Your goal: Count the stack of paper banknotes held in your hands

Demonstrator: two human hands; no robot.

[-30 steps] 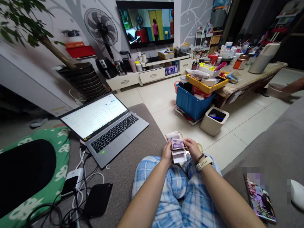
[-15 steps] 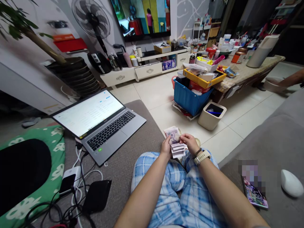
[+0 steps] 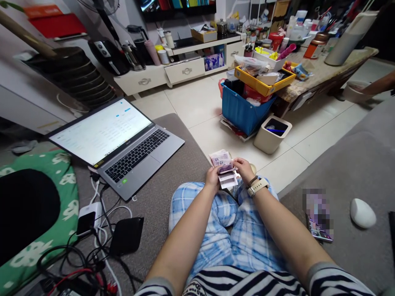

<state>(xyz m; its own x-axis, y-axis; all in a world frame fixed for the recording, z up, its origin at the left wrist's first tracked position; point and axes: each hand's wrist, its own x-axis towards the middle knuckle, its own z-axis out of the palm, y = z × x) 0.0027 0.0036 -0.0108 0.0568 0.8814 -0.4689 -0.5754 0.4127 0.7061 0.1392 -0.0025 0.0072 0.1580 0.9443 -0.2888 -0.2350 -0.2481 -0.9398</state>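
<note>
A stack of purple-toned banknotes (image 3: 220, 158) marked with a 5 is held above my crossed legs in blue plaid trousers (image 3: 191, 205). My left hand (image 3: 212, 176) is closed around the left edge of the stack. Folded-down notes (image 3: 228, 181) hang below the fingers. At the right edge, my right hand (image 3: 243, 167) pinches the top of a note with thumb and fingers. A beige watch (image 3: 258, 187) and a dark bracelet sit on the right wrist. The backs of the hands hide part of the notes.
On the grey sofa to my left stand an open laptop (image 3: 135, 156), tangled cables and a black flat case (image 3: 127, 235). A beige bin (image 3: 271, 137) and a blue crate (image 3: 239, 109) are on the floor ahead. To my right lie a phone-like object (image 3: 319, 232) and a white rounded object (image 3: 363, 213).
The view has tilted down, so more of my striped shirt shows. A note in the stack has bent downward under my right hand's pinch. Both hands keep their hold.
</note>
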